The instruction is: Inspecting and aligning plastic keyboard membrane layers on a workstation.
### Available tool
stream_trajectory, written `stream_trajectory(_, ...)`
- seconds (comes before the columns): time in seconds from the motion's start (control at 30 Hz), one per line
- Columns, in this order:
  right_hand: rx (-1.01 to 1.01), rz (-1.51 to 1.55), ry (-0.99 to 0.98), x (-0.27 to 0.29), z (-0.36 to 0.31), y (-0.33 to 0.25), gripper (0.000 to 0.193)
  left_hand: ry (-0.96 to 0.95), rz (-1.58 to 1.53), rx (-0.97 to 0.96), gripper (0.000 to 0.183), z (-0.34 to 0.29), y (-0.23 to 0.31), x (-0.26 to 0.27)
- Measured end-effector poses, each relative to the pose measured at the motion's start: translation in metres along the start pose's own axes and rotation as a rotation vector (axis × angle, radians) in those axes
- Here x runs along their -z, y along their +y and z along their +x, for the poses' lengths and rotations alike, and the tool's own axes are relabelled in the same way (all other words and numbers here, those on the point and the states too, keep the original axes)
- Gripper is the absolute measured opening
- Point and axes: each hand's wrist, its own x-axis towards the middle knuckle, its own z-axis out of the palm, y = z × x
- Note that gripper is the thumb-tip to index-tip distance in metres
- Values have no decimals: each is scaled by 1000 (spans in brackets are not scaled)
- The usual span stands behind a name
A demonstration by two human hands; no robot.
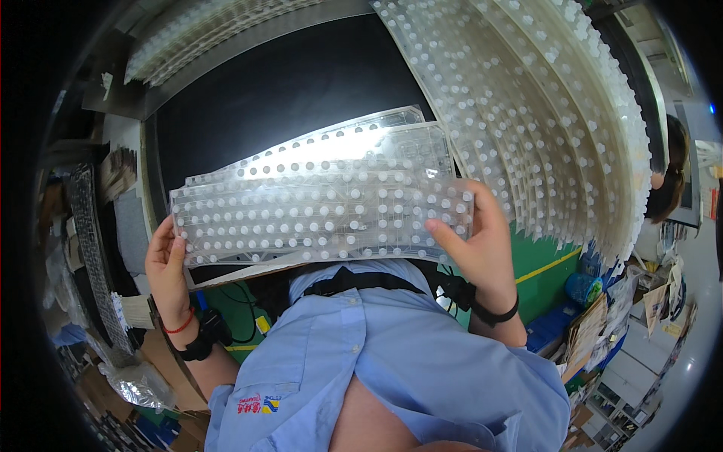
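Observation:
A clear keyboard membrane sheet (301, 218) with rows of white rubber domes spans the space between my hands at the near edge of the black table. My left hand (167, 260) pinches its left end, thumb on top. My right hand (479, 237) grips its right end, thumb over the domes and fingers around the edge. Behind and partly beneath it lie more clear membrane sheets (361, 139), bright with glare. How many sheets my hands hold together, I cannot tell.
A tall, fanned stack of dome-covered membrane sheets (527, 98) rises on the right of the black table (271, 90). Another stack (211, 34) stands at the far left. Black keyboards (98, 256) and plastic wrap (139, 384) sit at left. A person (669, 177) is at far right.

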Motion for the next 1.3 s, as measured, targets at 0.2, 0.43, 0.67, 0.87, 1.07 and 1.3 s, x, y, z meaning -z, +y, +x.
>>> stream_trajectory(0.2,-199,112,-278,18,2,-1,39,41,-101,47,38,1,-2,11)
stream_trajectory(0.43,19,470,59,75,-31,-38,37,252,208,20,42,3,-11,5)
stream_trajectory(0.67,552,203,802,175,-97,-61,26,147,840,-175,75,5,17,-15)
stream_trajectory(0.87,566,652,536,229,-115,-87,30,156,717,-13,65,4,15,-11)
stream_trajectory(1.07,373,-295,840,254,-76,-63,32,158,526,1,52,14,3,-1)
stream_trajectory(1.3,293,-1,877,211,-43,-63,34,94,842,-142,59,11,17,-17)
